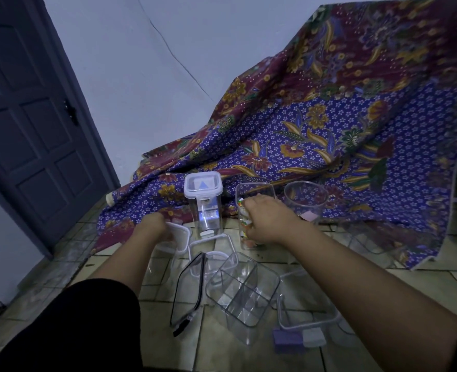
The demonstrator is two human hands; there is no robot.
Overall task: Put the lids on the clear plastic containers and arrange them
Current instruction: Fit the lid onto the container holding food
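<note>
On tiled floor, right hand grips upright tall container; left hand holds lid.

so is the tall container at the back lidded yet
Yes. The tall container stands upright with a white-rimmed lid seated on top.

Purple-and-maroon floral cloth, grey door, clear containers
</note>
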